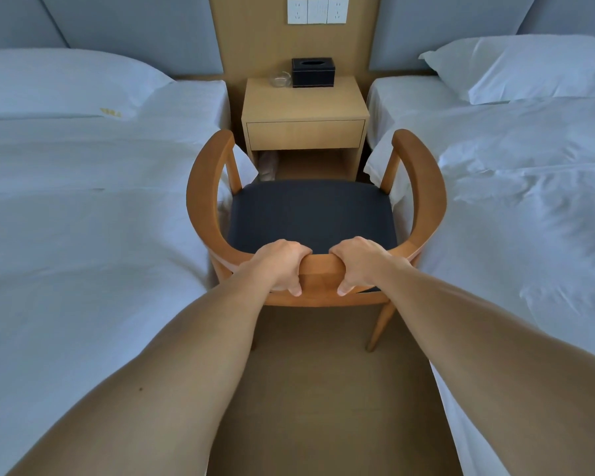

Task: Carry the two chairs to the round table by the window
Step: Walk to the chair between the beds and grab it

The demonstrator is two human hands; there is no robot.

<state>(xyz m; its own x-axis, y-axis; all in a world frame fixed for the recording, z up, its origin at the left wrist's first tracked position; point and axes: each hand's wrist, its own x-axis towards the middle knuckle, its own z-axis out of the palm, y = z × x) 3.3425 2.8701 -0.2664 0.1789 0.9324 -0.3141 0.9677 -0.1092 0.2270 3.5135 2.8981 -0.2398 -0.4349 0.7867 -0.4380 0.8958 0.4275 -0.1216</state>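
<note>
Both the left hand (282, 266) and right hand (358, 264) were clenched on the chair (310, 214) backrest; lifting it level and backing straight out would likely clear both beds (83, 201).

The single head view looks forward and steeply down from above the person's own outstretched forearms, facing along the aisle between two beds toward a nightstand (304, 111) and the headboard wall. It sits close over the chair (311, 214), whose backrest lies just below frame centre under the left hand (282, 266) and right hand (359, 262). The wide lens bows both mattresses outward at the frame edges.
</note>
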